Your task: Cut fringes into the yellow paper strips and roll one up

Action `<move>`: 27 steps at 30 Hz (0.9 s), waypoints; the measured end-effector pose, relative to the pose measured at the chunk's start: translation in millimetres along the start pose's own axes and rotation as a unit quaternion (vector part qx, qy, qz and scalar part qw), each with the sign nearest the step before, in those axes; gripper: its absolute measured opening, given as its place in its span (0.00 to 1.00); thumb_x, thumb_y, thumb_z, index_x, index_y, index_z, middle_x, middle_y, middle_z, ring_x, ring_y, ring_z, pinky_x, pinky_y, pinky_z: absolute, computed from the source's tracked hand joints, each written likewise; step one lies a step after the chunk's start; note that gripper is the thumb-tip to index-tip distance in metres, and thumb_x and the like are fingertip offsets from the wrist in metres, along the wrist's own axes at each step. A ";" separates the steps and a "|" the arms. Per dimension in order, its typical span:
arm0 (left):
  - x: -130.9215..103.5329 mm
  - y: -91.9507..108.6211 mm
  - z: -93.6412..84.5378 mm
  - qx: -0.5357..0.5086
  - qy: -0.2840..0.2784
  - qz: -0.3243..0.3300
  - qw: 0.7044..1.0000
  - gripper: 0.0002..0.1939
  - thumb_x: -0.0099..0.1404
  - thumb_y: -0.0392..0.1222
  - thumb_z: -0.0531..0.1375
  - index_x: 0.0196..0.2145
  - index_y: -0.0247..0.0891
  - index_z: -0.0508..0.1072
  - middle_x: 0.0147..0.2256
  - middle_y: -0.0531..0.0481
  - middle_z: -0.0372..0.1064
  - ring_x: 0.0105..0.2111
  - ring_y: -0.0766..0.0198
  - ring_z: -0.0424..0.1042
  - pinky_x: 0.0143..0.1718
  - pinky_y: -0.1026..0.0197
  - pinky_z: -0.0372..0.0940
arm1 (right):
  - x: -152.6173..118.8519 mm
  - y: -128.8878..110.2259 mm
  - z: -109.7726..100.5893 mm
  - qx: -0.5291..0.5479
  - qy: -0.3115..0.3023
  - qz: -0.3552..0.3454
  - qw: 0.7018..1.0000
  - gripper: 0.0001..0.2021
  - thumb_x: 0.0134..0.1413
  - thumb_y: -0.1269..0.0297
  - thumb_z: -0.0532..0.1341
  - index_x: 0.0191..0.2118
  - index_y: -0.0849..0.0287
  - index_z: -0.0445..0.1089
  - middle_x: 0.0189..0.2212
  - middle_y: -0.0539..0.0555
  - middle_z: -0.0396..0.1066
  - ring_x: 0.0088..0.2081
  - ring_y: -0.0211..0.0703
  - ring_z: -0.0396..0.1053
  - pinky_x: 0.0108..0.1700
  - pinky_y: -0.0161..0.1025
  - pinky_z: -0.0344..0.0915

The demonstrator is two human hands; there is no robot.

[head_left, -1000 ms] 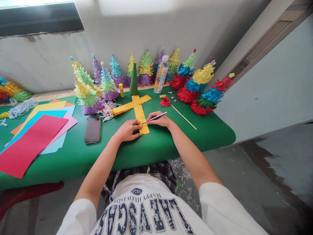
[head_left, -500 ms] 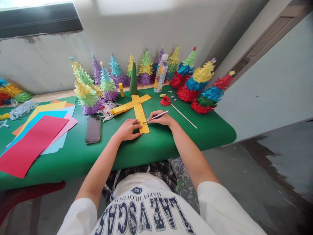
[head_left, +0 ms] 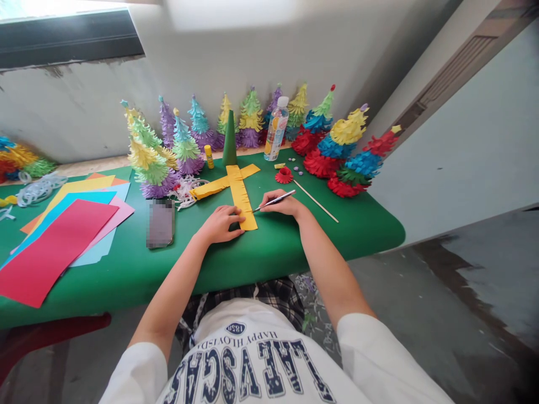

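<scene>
A yellow paper strip [head_left: 240, 193] with slits along its edges lies lengthwise in front of me, crossing a second fringed yellow strip [head_left: 210, 187]. My left hand [head_left: 221, 224] rests on the near part of the strip, its fingers spread and pressing the paper down. In my right hand [head_left: 280, 203] is a slim silver craft knife [head_left: 275, 200], held like a pen. Its tip points at the strip's right edge, close to my left fingertips. Beyond the strips stands a bare green paper cone [head_left: 229, 140].
Fringed paper trees [head_left: 250, 118] line the back. A bottle [head_left: 277, 129], glue stick [head_left: 209, 156], red paper ring [head_left: 283, 175] and thin stick [head_left: 315, 201] are nearby. To the left are a phone [head_left: 160, 223], paper scraps [head_left: 187, 192] and coloured sheets [head_left: 59, 247].
My right hand has moved slightly to the right, drawing the knife tip toward the strip's right edge. My left hand stays in place on the paper.
</scene>
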State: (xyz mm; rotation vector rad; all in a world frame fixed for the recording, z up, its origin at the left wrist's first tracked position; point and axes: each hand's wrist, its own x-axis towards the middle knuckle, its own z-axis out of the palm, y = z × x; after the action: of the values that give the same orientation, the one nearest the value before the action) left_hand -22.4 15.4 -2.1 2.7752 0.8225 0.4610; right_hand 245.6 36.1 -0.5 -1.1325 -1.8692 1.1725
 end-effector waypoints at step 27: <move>-0.2 0.9 -0.7 -0.002 0.007 0.017 1.000 0.21 0.62 0.47 0.60 0.50 0.37 0.72 0.51 0.40 0.66 0.53 0.50 0.65 0.57 0.47 0.57 | -0.4 -1.9 11.5 0.025 0.047 0.016 0.998 0.12 0.36 0.58 0.70 0.26 0.60 0.73 0.23 0.50 0.71 0.26 0.38 0.66 0.29 0.36 0.60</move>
State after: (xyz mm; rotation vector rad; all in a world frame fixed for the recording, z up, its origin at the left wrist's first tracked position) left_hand -22.3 14.6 -1.2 2.7896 0.7783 0.4889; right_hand 235.4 31.1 -3.3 -1.1736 -1.7477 1.1567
